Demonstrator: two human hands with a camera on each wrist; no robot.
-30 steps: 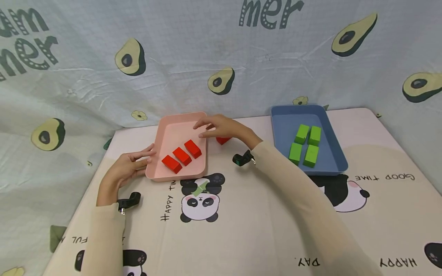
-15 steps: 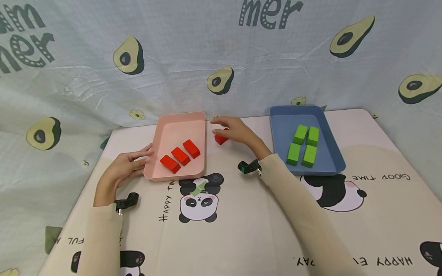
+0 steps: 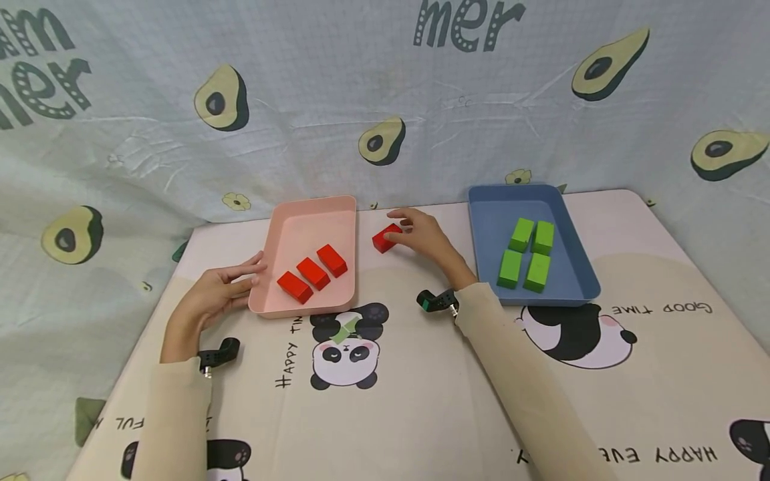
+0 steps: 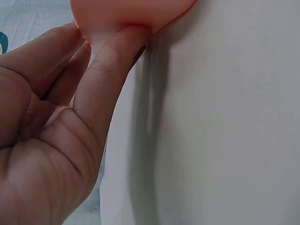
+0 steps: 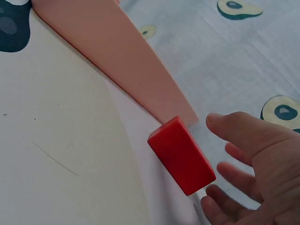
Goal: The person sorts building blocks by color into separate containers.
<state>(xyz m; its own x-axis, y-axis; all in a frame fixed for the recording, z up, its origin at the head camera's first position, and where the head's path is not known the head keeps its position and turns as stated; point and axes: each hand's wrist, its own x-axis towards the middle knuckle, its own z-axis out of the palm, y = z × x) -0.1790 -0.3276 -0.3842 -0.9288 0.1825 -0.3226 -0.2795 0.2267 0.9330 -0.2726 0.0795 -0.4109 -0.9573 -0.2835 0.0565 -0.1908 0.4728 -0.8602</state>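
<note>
My left hand (image 3: 219, 290) rests against the left side of a pink tray (image 3: 313, 208), its fingertips at the rim. In the left wrist view the thumb (image 4: 110, 75) presses the tray's outer wall (image 4: 126, 11). Inside the tray lie several red blocks (image 3: 313, 272). Another red block (image 5: 183, 157) lies on the table just right of the tray. My right hand (image 3: 424, 234) is beside this block, thumb and fingers spread with nothing between them. From the head, the thumb overlaps the block's right end; the right wrist view shows the fingertips to one side of it.
A blue tray (image 3: 488, 200) stands to the right, holding several green blocks (image 3: 508, 268). The light table cloth (image 3: 385, 414) bears panda prints and lettering. Close behind both trays hangs a pale curtain (image 3: 313, 87) with avocado prints.
My right hand has moved from over the pink tray rightward past the loose red block, uncovering it, and is now at its right end. My left hand has stayed at the tray's side.
</note>
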